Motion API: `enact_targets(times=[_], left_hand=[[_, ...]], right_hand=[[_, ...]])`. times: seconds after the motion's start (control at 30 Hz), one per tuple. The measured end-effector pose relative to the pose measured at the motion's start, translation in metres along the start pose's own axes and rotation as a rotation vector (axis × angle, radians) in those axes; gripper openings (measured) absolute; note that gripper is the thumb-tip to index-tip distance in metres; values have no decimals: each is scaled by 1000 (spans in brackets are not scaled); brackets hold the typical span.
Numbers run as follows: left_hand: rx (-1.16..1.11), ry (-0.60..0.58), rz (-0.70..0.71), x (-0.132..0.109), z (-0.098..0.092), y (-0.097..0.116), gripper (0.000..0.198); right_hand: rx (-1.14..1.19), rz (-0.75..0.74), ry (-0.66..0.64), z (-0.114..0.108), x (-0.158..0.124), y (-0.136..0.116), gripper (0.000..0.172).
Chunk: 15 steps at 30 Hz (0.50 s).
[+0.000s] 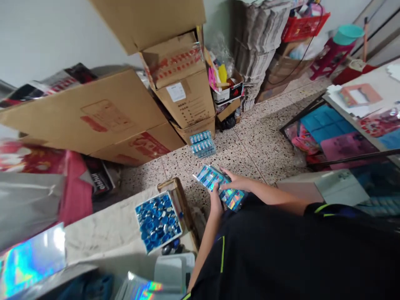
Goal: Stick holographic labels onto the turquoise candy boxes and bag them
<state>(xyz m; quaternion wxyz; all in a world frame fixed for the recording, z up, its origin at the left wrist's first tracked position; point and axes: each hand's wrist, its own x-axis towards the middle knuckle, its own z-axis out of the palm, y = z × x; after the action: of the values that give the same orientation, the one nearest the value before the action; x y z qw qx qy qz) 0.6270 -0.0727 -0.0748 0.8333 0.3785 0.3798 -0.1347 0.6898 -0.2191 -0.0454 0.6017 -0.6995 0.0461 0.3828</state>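
Observation:
A stack of shiny blue holographic packs [208,177] is held in front of my body, above the speckled floor. My left hand [216,200] grips its near edge with the thumb on top. From the right, my right hand [233,181] holds the far side, thumb over the upper face and fingers partly hidden beneath. Farther off, a pile of similar blue-and-silver packs [203,146] lies on the floor against a cardboard box. To the left, a white tray [147,251] full of blue and silver round pieces rests on a pale surface.
Large cardboard boxes [109,116] line the wall at the left and centre. Stacked grey trays [258,41] stand behind. At right is a glass case [340,164] with a white top. Holographic sheets [34,258] lie at lower left.

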Motion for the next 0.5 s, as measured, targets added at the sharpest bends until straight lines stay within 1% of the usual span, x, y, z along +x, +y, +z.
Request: enact_targets(times=[0.07, 0.13, 0.2, 0.27, 0.37, 0.43, 0.5], left_hand=[[39, -28, -24, 37, 27, -6, 66], [94, -47, -39, 81, 55, -11, 69], [153, -62, -66, 133, 83, -17, 68], [184, -33, -126, 190, 109, -23, 67], [215, 76, -206, 284, 143, -36, 66], [249, 145, -222, 346, 159, -50, 62], [268, 181, -232, 406, 168, -67, 54]], right_hand=[[57, 64, 113, -29, 22, 14, 114], [104, 65, 163, -65, 52, 27, 104], [150, 36, 201, -104, 89, 39, 90], [159, 17, 281, -141, 134, 52, 81], [159, 43, 385, -189, 209, 73, 76], [180, 89, 389, -218, 260, 89, 73], [183, 139, 375, -246, 310, 109, 67]])
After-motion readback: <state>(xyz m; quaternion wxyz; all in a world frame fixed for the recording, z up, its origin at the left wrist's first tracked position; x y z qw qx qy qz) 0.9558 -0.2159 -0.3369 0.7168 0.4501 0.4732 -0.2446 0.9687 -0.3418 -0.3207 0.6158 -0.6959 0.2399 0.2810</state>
